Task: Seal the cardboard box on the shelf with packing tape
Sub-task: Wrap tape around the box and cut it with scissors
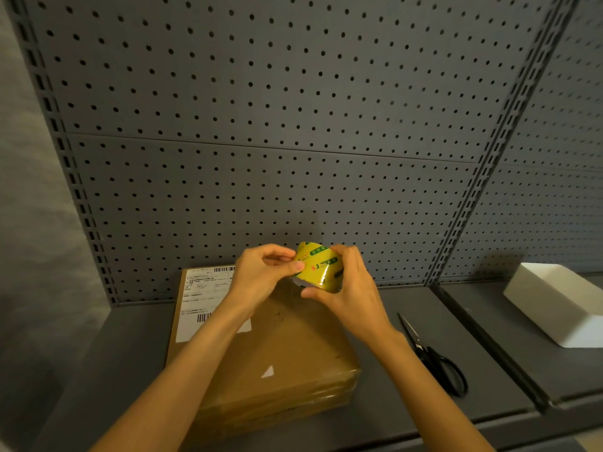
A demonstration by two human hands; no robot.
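Note:
A flat brown cardboard box (pixel 280 357) with a white shipping label lies on the grey shelf (pixel 124 370). Above its far edge I hold a yellow roll of packing tape (pixel 321 267) with green print. My right hand (pixel 342 285) grips the roll from the right, thumb under it. My left hand (pixel 264 272) pinches the roll's left side with thumb and fingertips, at the tape's surface. Both forearms cross over the box.
Black-handled scissors (pixel 430 357) lie on the shelf right of the box. A white rectangular foam tray (pixel 554 305) sits on the neighbouring shelf at far right. A grey pegboard wall (pixel 277 141) stands behind. A shelf divider rail (pixel 489 344) runs between scissors and tray.

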